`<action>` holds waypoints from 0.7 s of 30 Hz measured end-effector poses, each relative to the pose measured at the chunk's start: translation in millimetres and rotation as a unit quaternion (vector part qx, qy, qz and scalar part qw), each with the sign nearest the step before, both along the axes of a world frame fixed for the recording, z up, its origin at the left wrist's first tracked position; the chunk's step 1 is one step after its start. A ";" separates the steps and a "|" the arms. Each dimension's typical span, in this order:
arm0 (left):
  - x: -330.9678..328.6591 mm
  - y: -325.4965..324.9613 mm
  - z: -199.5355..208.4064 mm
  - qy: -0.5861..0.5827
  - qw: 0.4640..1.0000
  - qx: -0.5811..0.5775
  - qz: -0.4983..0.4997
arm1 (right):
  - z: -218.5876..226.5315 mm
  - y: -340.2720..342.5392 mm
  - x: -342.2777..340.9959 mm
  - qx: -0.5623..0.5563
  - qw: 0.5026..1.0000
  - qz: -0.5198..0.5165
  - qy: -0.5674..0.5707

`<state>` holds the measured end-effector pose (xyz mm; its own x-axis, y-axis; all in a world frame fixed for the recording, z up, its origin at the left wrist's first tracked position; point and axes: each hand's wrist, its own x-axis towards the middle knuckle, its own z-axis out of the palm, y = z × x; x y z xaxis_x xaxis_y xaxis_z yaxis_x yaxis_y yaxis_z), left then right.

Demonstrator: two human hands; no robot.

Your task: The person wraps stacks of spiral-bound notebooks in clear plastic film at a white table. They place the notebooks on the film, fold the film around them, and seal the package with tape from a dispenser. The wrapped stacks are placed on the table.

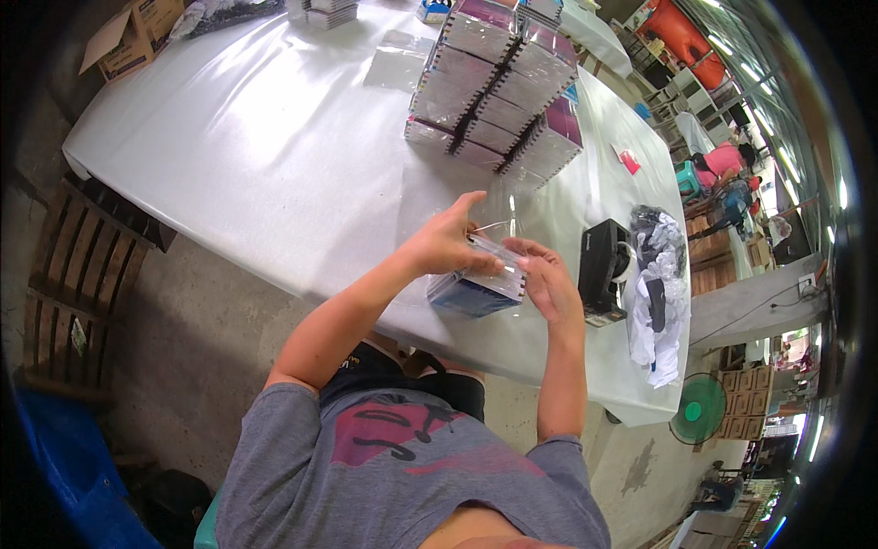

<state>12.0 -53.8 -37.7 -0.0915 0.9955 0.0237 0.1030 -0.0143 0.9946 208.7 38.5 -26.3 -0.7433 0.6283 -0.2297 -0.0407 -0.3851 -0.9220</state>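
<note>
In front of me at the table's near edge stands a small stack of spiral-bound notebooks [476, 295] with a dark blue cover, clear plastic wrap over its top. My left hand [455, 245] grips the stack's upper end, one finger stretched up and away and the thumb lying across the top. At the stack's right upper corner, my right hand [549, 276] pinches the plastic wrap [508, 254] with bent fingertips. Some fingertips of both hands are hidden behind the plastic. Just beyond lies a loose clear plastic sheet [421, 197].
Tall piles of wrapped spiral notebooks [489, 82] stand beyond my hands. To the right are a black tape dispenser [604, 270], crumpled white plastic [660, 306] and a red card [628, 162]. A cardboard box [137, 41] sits far left. A green fan [700, 409] stands past the table; people work farther off.
</note>
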 end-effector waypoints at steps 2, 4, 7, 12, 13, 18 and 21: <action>-0.5 3.0 -4.6 0.020 1.000 0.006 -0.006 | -1.8 9.6 -3.1 -0.011 1.000 0.011 -0.016; -1.5 5.7 -7.1 0.038 0.999 0.002 -0.004 | 4.9 16.6 -15.5 -0.009 0.999 0.013 -0.038; -1.4 4.8 -0.9 0.040 0.999 -0.004 -0.011 | 14.2 22.2 -31.0 0.060 0.996 -0.033 0.063; -2.0 5.1 0.8 0.032 0.999 -0.017 -0.013 | 33.0 26.8 -24.1 0.106 0.980 -0.135 0.097; -1.3 3.6 1.4 0.042 0.999 -0.018 -0.002 | 45.4 19.2 -23.2 0.115 0.983 -0.120 0.075; -2.4 9.7 -3.3 0.018 0.999 -0.012 -0.028 | 37.0 -5.0 -6.4 0.223 0.969 0.037 -0.097; -4.2 10.9 9.8 0.059 0.997 -0.050 -0.025 | 15.6 -18.0 -12.2 0.225 0.964 0.018 -0.144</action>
<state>7.8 -42.9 -27.9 -0.0437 0.9967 -0.0683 0.2212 0.0763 0.9722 196.5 20.5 -10.7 -0.7122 0.6877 -0.1406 0.2479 0.0590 -0.9670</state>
